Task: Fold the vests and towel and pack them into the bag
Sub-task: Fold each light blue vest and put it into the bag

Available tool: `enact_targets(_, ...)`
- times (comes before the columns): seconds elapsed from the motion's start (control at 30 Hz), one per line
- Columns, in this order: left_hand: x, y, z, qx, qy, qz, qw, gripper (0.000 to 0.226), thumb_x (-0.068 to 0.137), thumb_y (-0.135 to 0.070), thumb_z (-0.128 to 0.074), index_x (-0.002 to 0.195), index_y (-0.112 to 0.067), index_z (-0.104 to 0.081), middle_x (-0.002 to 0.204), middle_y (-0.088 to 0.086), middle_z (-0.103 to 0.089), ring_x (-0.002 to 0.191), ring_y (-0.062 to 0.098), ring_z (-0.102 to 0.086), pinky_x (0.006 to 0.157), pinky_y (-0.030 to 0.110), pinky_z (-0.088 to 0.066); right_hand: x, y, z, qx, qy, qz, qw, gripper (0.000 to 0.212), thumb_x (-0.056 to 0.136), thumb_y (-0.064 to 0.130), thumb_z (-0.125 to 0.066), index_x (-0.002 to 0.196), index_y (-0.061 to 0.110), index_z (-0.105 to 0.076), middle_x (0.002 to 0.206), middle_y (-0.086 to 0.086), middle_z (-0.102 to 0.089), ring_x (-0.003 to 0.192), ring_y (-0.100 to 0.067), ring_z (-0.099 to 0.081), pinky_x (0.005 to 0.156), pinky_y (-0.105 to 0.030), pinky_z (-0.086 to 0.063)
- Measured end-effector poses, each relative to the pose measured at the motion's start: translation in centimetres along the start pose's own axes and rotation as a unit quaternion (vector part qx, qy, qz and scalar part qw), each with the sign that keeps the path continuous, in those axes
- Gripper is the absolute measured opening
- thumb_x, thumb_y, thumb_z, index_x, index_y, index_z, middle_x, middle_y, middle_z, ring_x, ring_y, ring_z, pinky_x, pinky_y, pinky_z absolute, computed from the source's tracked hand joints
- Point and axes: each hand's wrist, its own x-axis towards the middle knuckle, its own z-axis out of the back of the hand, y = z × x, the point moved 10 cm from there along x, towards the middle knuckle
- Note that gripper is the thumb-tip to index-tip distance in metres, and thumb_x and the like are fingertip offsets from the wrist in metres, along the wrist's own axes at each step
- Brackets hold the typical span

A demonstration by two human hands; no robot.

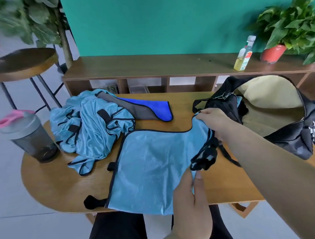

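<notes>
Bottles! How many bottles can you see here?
2. A grey shaker bottle with a pink loop stands at the left end of the table. A small bottle of yellow liquid stands on the wooden shelf, beside the potted plant. The open bag may hide others.

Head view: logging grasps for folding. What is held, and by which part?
The flat blue vest: right hand grips its far right corner, left hand pinches its near right edge.

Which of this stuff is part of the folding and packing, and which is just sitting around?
Job: flat vest, gripped by left hand and right hand; crumpled vests; towel; black bag.
Lying about: shaker bottle; oil bottle; potted plant; stool.
</notes>
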Motion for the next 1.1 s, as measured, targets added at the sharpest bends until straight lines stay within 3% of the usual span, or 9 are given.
enact_targets(0.17, -0.6, 0.7, 6.2, -0.081, -0.128, 0.056, 0.987, 0.038, 0.111, -0.019, -0.046, 0.131, -0.046, -0.064, 0.100, -0.022, -0.072, 0.093, -0.004, -0.064, 0.088, 0.018, -0.048, -0.6, 3.6, -7.0, -0.002, 0.011, 0.013, 1.000, 0.016, 0.089, 0.024, -0.072, 0.102, 0.016, -0.067, 0.073, -0.009, -0.048, 0.064, -0.022, -0.042, 0.061, -0.036, -0.037)
enact_targets(0.3, -1.3, 4.2, 10.6, -0.130, -0.224, 0.123, 0.958, 0.033, 0.110, -0.020, -0.051, 0.127, -0.040, -0.070, 0.107, 0.019, -0.061, 0.086, 0.019, -0.064, 0.093, 0.031, -0.048, -0.8, 5.8, -13.7, -0.008, 0.034, 0.035, 0.999, 0.013, 0.091, 0.019, -0.070, 0.084, 0.017, -0.059, 0.070, -0.008, -0.041, 0.070, -0.027, -0.039, 0.063, -0.037, -0.036)
enact_targets(0.47, -2.7, 9.5, 14.7, -0.339, -0.350, 0.248, 0.837, 0.033, 0.108, -0.015, -0.056, 0.141, -0.017, -0.062, 0.109, 0.002, -0.074, 0.114, 0.024, -0.068, 0.111, 0.047, -0.047, -2.5, 6.1, -22.3, -0.002, 0.077, 0.027, 0.997, 0.016, 0.098, 0.024, -0.074, 0.108, 0.013, -0.070, 0.104, -0.013, -0.073, 0.080, -0.027, -0.067, 0.084, -0.042, -0.065)
enact_targets(0.57, -3.1, 10.8, 16.9, -0.376, -0.394, 0.256, 0.798, 0.026, 0.108, -0.019, -0.056, 0.132, -0.024, -0.066, 0.105, 0.004, -0.078, 0.101, 0.028, -0.071, 0.098, 0.047, -0.055, -3.7, 5.0, -25.8, 0.010, 0.143, 0.021, 0.989, 0.020, 0.105, 0.004, -0.056, 0.122, 0.000, -0.065, 0.100, -0.015, -0.071, 0.084, -0.026, -0.070, 0.079, -0.035, -0.063)
enact_targets(0.67, -3.0, 12.1, 18.3, -0.367, -0.380, 0.278, 0.802, 0.026, 0.102, -0.008, -0.058, 0.121, -0.021, -0.070, 0.107, 0.009, -0.078, 0.097, 0.029, -0.073, 0.089, 0.044, -0.058, -3.8, 5.2, -24.4, -0.179, 0.098, 0.160, 0.966, 0.031, 0.106, 0.008, -0.046, 0.131, 0.013, -0.064, 0.113, -0.004, -0.072, 0.097, -0.025, -0.068, 0.084, -0.039, -0.059)
enact_targets(0.77, -3.2, 12.6, 18.6, -0.330, -0.356, 0.298, 0.822, 0.028, 0.100, -0.002, -0.058, 0.117, -0.021, -0.070, 0.110, 0.006, -0.079, 0.104, 0.029, -0.075, 0.098, 0.050, -0.058, -4.2, 3.3, -23.7, -0.372, 0.109, 0.284, 0.877, 0.034, 0.110, 0.026, -0.042, 0.139, 0.034, -0.058, 0.138, 0.005, -0.063, 0.121, -0.020, -0.060, 0.101, -0.040, -0.054)
enact_targets(0.87, -3.0, 12.6, 19.0, -0.289, -0.344, 0.311, 0.838, 0.025, 0.094, -0.006, -0.067, 0.106, -0.027, -0.072, 0.103, 0.002, -0.080, 0.098, 0.026, -0.076, 0.097, 0.048, -0.058, -4.6, -0.2, -22.7, -0.422, 0.142, 0.329, 0.833, 0.045, 0.111, 0.043, -0.043, 0.155, 0.033, -0.046, 0.166, 0.016, -0.032, 0.154, -0.008, -0.025, 0.123, -0.036, -0.033)
enact_targets(0.97, -1.8, 12.8, 19.3, -0.215, -0.302, 0.328, 0.869, 0.025, 0.076, -0.026, -0.073, 0.099, -0.037, -0.073, 0.102, -0.003, -0.078, 0.100, 0.024, -0.074, 0.097, 0.048, -0.058, -5.0, -2.8, -19.7, -0.400, 0.096, 0.289, 0.865, 0.052, 0.110, 0.049, -0.040, 0.159, 0.033, -0.039, 0.170, 0.020, -0.019, 0.158, -0.006, -0.011, 0.127, -0.038, -0.028)
enact_targets(1.1, 1.4, 12.1, 20.2, -0.152, -0.256, 0.336, 0.894, 0.012, 0.099, -0.010, -0.065, 0.106, -0.019, -0.068, 0.092, 0.006, -0.073, 0.083, 0.022, -0.070, 0.067, 0.027, -0.059, -7.4, -5.5, -15.4, -0.386, 0.006, 0.221, 0.896, 0.055, 0.109, 0.048, -0.038, 0.160, 0.026, -0.039, 0.171, 0.012, -0.020, 0.159, -0.013, -0.011, 0.128, -0.043, -0.025)
